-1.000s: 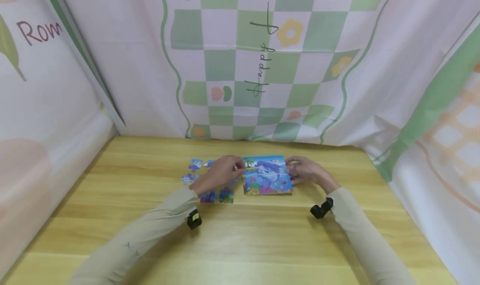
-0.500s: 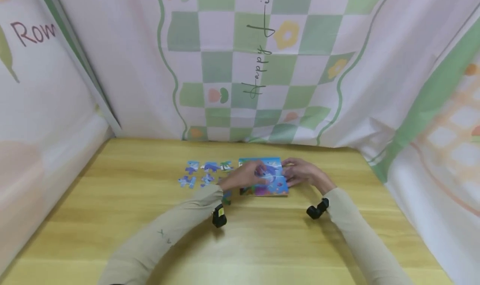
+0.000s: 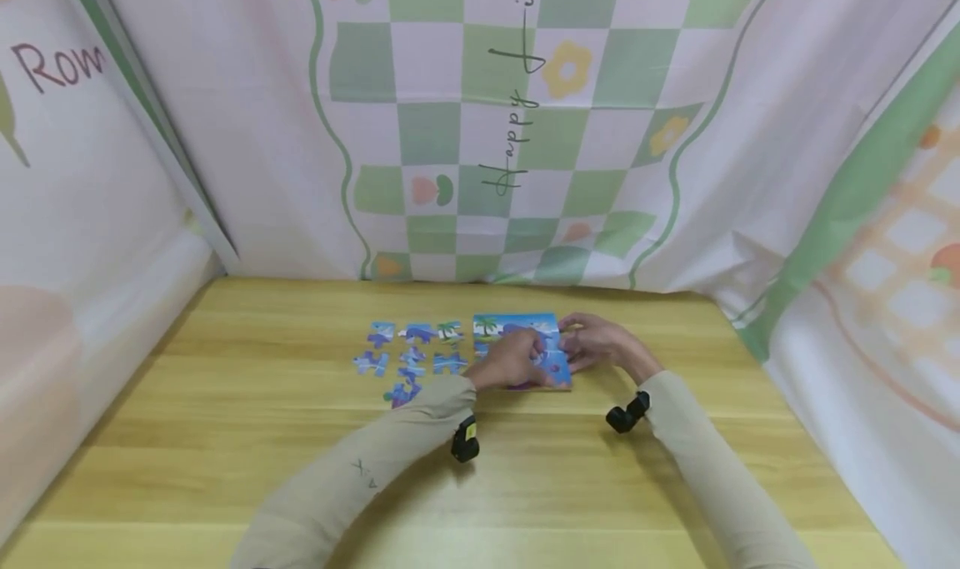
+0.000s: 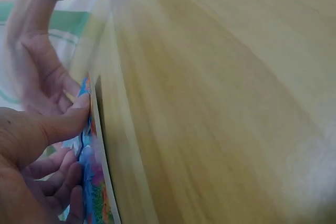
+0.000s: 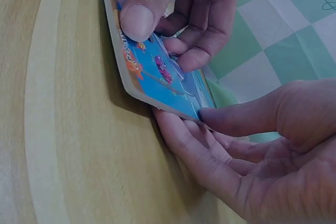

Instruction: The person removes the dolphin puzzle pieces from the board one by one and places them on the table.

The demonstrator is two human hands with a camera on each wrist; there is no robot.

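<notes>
A dolphin jigsaw puzzle board lies on the table, its near edge showing as a thick pale rim in the right wrist view. My right hand pinches the board's right edge, with the thumb on top and fingers underneath. Over the board's lower right part is my left hand. Its thumb presses on the printed surface near the front edge, while the other fingers curl down to the picture. Whether a piece is between them I cannot tell. Loose jigsaw pieces lie left of the board.
The wooden table carries the board and pieces near its back edge. Behind hangs a green checked curtain, with more cloth along both sides. The left sleeve covers part of the area below the loose pieces.
My left hand has moved right, from the gap between the loose pieces and the board to the board's lower right part. The right hand keeps its hold on the right edge.
</notes>
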